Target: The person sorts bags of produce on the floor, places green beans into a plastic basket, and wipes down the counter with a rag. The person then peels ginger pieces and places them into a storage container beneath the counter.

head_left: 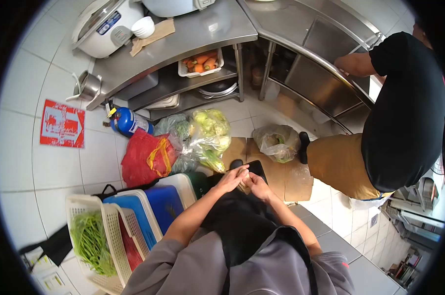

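Both of my hands meet in front of my black apron [242,221], above a black item [257,172]. My left hand [231,179] has its fingers bent inward, touching the fingers of my right hand [257,186]. Something small and brownish shows between the palms, too small to make out. Beyond my hands, clear bags of pale green vegetables [211,130] rest on the floor beside a red sack [144,160]. Another clear bag [276,142] sits on flattened cardboard [276,179].
A co-worker [404,108] bends over the steel sink counter [325,42] at right. Crates with green beans [92,241] and coloured boards [163,204] stand at left. A blue cylinder [127,121] and a carrot basket [201,64] are near the steel shelf [183,88].
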`<state>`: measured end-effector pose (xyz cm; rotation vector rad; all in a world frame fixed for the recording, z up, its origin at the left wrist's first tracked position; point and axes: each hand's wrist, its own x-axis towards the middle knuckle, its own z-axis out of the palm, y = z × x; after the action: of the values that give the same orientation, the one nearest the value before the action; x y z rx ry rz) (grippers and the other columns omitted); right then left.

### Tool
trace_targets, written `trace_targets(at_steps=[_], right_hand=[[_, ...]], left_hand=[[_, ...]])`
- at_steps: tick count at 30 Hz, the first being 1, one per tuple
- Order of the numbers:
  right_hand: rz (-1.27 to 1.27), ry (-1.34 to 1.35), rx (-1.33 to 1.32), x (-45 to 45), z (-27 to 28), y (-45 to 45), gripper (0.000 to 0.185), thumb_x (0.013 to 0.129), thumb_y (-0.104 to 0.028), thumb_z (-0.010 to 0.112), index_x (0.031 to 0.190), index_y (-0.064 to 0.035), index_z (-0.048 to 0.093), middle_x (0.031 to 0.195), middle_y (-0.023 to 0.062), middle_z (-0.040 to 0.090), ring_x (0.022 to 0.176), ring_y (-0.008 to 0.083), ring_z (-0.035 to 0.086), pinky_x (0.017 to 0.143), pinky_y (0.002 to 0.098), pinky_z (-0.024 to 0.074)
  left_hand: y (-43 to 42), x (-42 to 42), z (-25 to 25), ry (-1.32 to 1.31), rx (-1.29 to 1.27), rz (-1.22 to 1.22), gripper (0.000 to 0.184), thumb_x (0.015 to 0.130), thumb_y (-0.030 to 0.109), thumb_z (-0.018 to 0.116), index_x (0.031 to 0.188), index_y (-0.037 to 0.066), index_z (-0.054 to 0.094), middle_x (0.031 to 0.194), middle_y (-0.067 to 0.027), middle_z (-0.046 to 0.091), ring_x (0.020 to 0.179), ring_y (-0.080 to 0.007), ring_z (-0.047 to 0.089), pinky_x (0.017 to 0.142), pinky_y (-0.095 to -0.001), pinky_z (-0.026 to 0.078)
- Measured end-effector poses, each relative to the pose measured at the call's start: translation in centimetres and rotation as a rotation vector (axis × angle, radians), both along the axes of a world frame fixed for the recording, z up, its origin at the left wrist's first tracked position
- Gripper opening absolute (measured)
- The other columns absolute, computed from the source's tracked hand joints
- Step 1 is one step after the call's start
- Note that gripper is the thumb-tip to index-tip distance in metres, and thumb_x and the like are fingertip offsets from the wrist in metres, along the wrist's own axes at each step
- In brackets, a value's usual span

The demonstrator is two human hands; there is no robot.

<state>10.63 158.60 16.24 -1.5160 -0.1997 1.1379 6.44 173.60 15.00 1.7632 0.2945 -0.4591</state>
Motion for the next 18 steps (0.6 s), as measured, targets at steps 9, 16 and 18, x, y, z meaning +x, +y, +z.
trace_targets(at_steps=[9, 16, 18], right_hand=[[-0.056, 0.184, -0.286, 3.8, -0.9, 1.7, 0.054, 0.081, -0.040, 0.053, 0.111, 0.0048, 0.045, 0.095, 0.0215, 0.057, 0.087, 0.0334, 0.057, 0.080, 0.0374, 0.0443], [0.138, -0.644, -0.748, 11.6, -18.9, -1.5, 0.057, 0.072, -0.034, 0.065, 0.115, -0.0032, 0.046, 0.109, 0.0147, 0.052, 0.093, 0.0274, 0.054, 0.076, 0.0405, 0.0466], [0.447, -0.878, -0.920, 14.1, -24.6, -2.9, 0.061, 0.070, -0.033, 0.066, 0.118, -0.0048, 0.044, 0.120, 0.0151, 0.044, 0.108, 0.0308, 0.043, 0.090, 0.0435, 0.0347]], left_hand=[[0.2, 2.7, -7.3, 0.486, -0.810, 0.267, 0.036, 0.088, 0.027, 0.048, 0.119, 0.009, 0.046, 0.110, -0.0047, 0.051, 0.101, -0.0150, 0.050, 0.081, -0.0270, 0.042], [3.8, 2.9, -16.2, 0.469, -0.496, 0.414, 0.012, 0.082, 0.014, 0.052, 0.082, 0.005, 0.059, 0.078, -0.0026, 0.056, 0.076, -0.0104, 0.053, 0.071, -0.0235, 0.042], [4.2, 2.0, -19.4, 0.550, -0.451, 0.528, 0.011, 0.079, 0.010, 0.051, 0.072, 0.005, 0.058, 0.072, -0.0023, 0.056, 0.070, -0.0104, 0.052, 0.067, -0.0230, 0.042]])
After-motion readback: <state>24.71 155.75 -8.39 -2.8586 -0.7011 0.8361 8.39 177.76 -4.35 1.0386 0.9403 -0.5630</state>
